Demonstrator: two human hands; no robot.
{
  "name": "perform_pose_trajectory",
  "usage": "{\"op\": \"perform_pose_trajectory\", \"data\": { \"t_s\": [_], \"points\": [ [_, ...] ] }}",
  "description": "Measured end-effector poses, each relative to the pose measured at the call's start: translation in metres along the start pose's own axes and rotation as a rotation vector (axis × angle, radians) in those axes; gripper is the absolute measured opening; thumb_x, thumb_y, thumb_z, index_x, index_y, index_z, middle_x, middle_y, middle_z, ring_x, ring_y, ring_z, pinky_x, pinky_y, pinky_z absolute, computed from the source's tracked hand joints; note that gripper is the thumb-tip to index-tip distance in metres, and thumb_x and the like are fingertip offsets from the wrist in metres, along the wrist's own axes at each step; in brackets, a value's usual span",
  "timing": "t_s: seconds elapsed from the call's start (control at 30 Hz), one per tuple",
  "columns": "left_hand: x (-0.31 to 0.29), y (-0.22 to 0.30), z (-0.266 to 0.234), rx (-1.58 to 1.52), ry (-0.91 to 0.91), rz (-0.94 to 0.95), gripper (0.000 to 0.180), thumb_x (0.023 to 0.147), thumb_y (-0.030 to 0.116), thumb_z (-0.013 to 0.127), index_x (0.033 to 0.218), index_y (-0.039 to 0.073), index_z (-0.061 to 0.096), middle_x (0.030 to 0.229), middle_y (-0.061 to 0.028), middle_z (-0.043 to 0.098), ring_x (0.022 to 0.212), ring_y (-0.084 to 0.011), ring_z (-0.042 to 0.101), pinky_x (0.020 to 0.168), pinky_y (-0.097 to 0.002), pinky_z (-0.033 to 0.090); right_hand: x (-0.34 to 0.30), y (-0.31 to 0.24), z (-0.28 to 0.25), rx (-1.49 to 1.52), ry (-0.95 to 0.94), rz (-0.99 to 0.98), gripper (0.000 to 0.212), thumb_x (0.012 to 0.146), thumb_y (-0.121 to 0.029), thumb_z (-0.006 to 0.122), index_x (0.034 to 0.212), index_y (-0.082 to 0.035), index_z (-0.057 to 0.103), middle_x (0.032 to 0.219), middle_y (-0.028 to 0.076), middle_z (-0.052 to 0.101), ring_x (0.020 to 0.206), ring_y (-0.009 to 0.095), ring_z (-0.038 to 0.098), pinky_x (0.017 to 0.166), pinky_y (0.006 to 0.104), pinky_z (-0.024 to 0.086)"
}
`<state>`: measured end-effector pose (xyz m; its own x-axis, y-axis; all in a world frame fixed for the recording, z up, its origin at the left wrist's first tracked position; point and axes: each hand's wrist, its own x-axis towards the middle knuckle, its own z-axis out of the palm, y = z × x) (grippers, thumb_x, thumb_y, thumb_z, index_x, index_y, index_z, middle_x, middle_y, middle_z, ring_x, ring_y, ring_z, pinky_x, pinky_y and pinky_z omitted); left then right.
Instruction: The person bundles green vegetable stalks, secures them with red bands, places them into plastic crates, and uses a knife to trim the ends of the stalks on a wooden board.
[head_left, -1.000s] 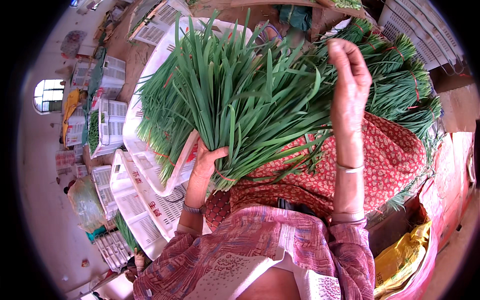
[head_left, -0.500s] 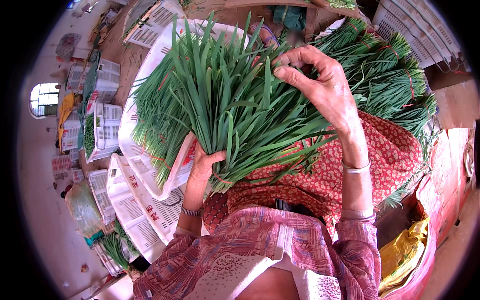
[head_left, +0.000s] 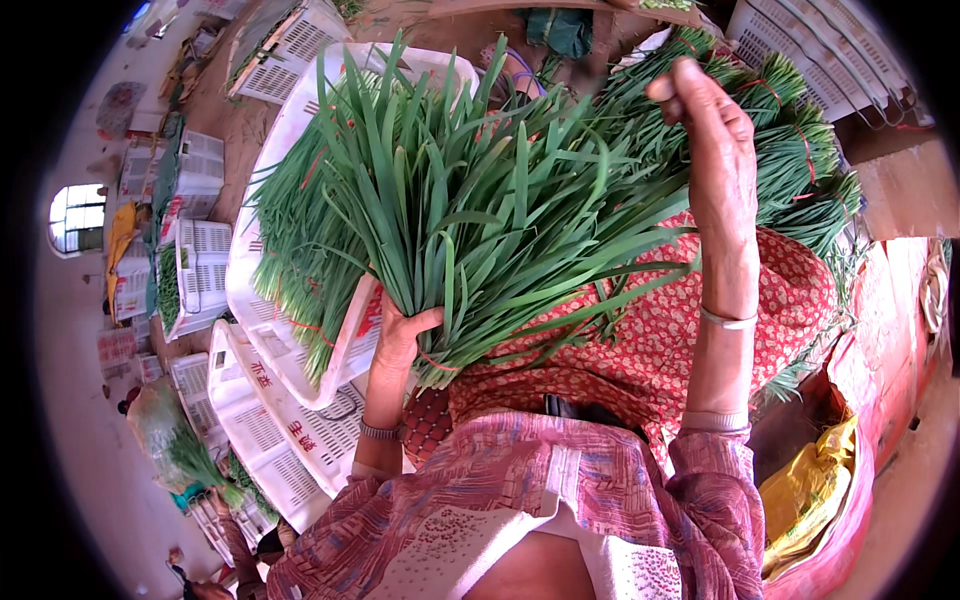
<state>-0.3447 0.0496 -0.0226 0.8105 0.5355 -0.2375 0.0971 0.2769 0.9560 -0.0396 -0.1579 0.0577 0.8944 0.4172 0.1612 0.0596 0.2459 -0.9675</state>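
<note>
- The fanned bundle of long, flat, dark-green leaves (head_left: 440, 215) is clamped near its stem ends by the left hand (head_left: 402, 332).
- From that grip, its long axis is directed away from the body, with leaves splayed rightward above the red floral cloth (head_left: 640, 350).
- The white plastic crate (head_left: 240, 290) is partly overlapped.
- The right hand (head_left: 718, 140) is raised right of the fan, fingers curled; whether anything is pinched cannot be told.

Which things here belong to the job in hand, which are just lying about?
In the job:
- left hand, gripping the green bunch
- red band on that bunch
- right hand, raised
- white crate of banded bundles

Apparently lying about:
- yellow plastic, lower right
- dark green wrapped item, top
</note>
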Motion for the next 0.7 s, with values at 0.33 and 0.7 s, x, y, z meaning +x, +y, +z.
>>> {"op": "perform_pose_trajectory", "data": {
  "t_s": [0.33, 0.7],
  "points": [
    [0.001, 0.002, 0.000, 0.034, -0.014, 0.004, 0.055, 0.067, 0.006, 0.081, 0.118, 0.003, 0.063, 0.109, -0.0041, 0.069, 0.098, -0.0159, 0.064, 0.095, -0.0325, 0.047, -0.014, 0.001, 0.015, -0.428, -0.426, 0.058, 0.020, 0.086, -0.016, 0.073, 0.101, -0.003, 0.074, 0.087, 0.005, 0.070, 0.080, 0.008, 0.062, 0.073, 0.0252, 0.049],
    [0.004, -0.014, -0.014, 0.082, -0.034, 0.020, 0.051, 0.070, 0.005, 0.077, 0.119, 0.002, 0.062, 0.112, -0.0044, 0.068, 0.101, -0.0154, 0.063, 0.094, -0.0318, 0.047, -0.027, 0.042, 0.036, 0.187, -0.183, 0.182, 0.012, 0.091, -0.012, 0.062, 0.094, -0.001, 0.068, 0.088, -0.002, 0.066, 0.084, 0.007, 0.057, 0.083, 0.0236, 0.044]
  ]
}}
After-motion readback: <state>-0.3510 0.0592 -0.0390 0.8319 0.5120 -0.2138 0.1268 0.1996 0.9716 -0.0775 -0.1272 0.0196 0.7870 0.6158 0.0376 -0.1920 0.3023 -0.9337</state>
